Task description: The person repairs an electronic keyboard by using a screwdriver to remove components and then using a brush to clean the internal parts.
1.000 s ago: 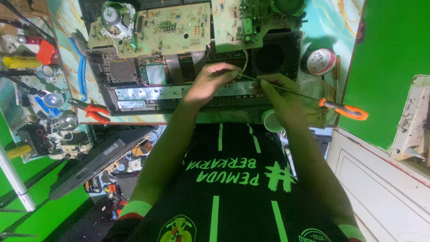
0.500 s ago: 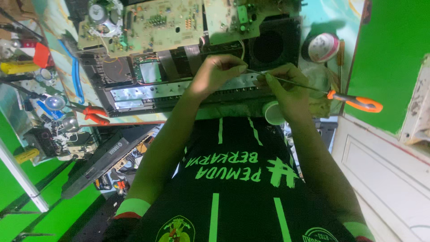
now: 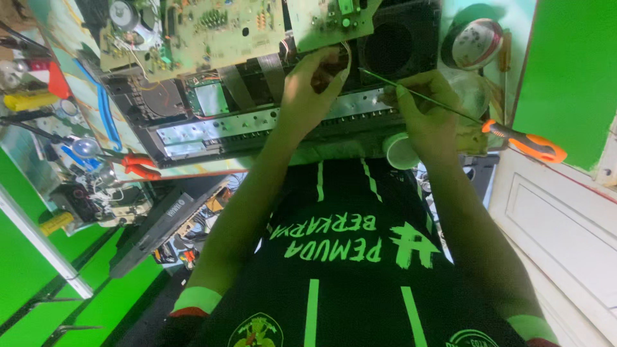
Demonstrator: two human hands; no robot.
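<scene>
One orange-handled screwdriver [image 3: 522, 141] is gripped in the right hand [image 3: 427, 112], while the left hand [image 3: 308, 90] pinches something too small to tell at the opened device [image 3: 257, 122] on the counter's near edge. Two circuit boards [image 3: 199, 32] lie behind, one tape roll [image 3: 477, 44] at the right, and red pliers [image 3: 135, 165] at the left.

Long thin metal-shafted screwdriver with a glossy orange plastic handle [image 3: 524, 141] is showing a dull grey shaft. Pale green circuit board [image 3: 193, 32] is looking matt, solder points glinting. Silver metal strip [image 3: 225, 125] is reflecting brightly. Red-handled pliers [image 3: 135, 165] are showing glossy plastic grips.
</scene>
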